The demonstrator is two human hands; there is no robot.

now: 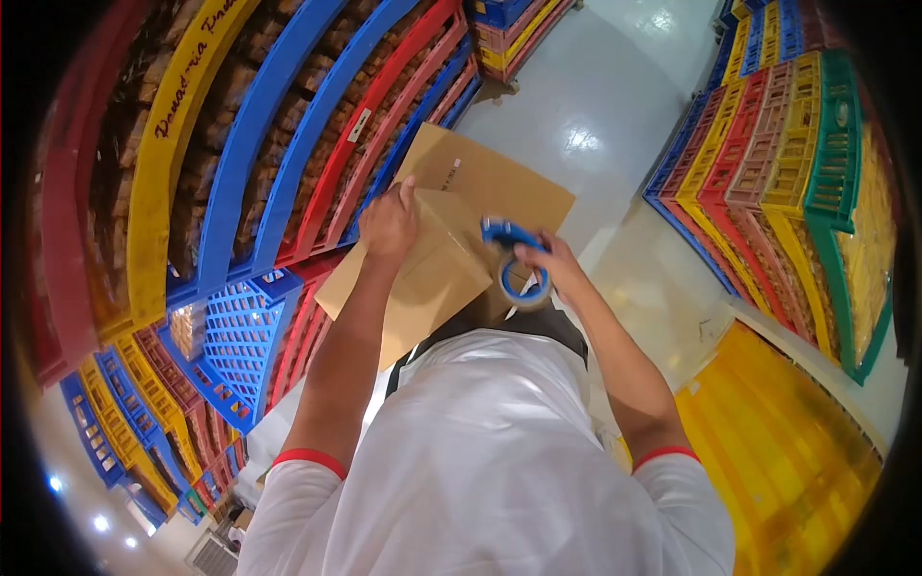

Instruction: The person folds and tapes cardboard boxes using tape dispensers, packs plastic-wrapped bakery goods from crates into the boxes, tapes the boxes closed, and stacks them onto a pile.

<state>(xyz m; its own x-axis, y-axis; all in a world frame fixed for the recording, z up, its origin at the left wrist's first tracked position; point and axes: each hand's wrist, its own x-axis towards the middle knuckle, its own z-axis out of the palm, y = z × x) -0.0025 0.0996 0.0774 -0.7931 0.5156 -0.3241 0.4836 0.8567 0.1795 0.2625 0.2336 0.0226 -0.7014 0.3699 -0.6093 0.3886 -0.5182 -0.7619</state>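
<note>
A brown cardboard box [437, 254] is in front of my body, its large flaps spread outward. My left hand [389, 223] is closed on the box's upper left edge, with the thumb pointing up. In my right hand [552, 264] is a blue tape dispenser [509, 233], the tape roll hanging below its head. The dispenser is just right of the box; whether it touches the cardboard I cannot tell. Small dark print shows on the far flap. The lower part of the box is hidden against my body.
Stacked blue, red and yellow crates [250, 144] filled with packed goods rise close on the left. More stacked crates [768, 163] stand on the right, a green one [834, 144] nearest. Pale glossy floor [586, 106] runs between them. A translucent yellow strip curtain or sheet [778, 442] is at lower right.
</note>
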